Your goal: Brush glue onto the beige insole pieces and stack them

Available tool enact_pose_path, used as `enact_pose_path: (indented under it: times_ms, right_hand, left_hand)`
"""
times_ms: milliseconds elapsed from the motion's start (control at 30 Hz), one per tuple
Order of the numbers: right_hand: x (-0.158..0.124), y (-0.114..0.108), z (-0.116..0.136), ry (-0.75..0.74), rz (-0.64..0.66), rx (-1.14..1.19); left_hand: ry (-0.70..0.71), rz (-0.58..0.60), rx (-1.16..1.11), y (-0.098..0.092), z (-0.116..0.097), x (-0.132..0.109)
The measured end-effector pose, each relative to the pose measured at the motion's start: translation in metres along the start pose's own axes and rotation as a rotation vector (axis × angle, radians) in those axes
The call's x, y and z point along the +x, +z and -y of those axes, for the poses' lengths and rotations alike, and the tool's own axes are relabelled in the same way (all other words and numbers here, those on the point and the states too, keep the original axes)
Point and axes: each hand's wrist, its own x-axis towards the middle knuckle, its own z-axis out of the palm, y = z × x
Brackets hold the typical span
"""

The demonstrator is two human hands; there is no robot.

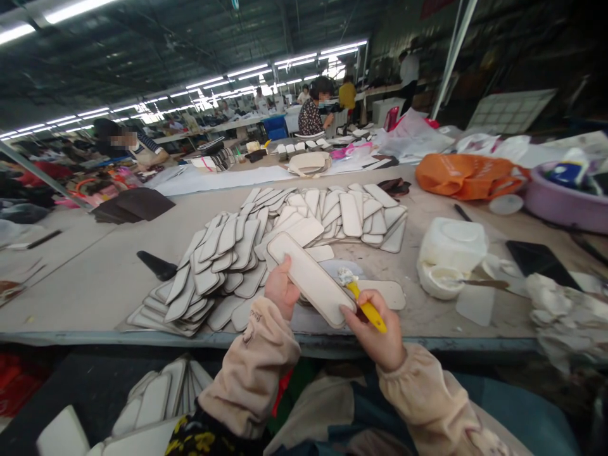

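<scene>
My left hand grips the left edge of a long off-white panel with rounded corners, thumb on its face. The panel is tilted and held above the table's front edge. Between the fingers of my right hand is a yellow-handled brush, its head smeared with white paste. Fingertips of that same hand also touch the panel's lower right end. Just beyond, a heap of similar panels spreads over the table. Another panel lies flat behind the brush.
To the right stand a white plastic container and a small paste bowl with a stick. Farther right are a dark phone, an orange bag and a purple basin. More panels lie below the table edge. Co-workers sit beyond.
</scene>
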Motion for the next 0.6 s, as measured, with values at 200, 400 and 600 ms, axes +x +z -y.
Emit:
enact_pose_path:
  times_ms: [200,400,600]
  right_hand:
    - [-0.001,0.002,-0.001,0.01,0.015,-0.004]
    - [-0.001,0.006,-0.003,-0.033,0.012,-0.049]
    - [-0.001,0.001,-0.011,-0.185,0.014,0.048]
  left_hand:
    - [-0.009,0.013,-0.013,-0.003,-0.002,0.003]
    - [-0.048,0.027,-0.021,-0.004,-0.004,0.003]
    - [-0.007,0.145,0.041,-0.012,-0.022,0.01]
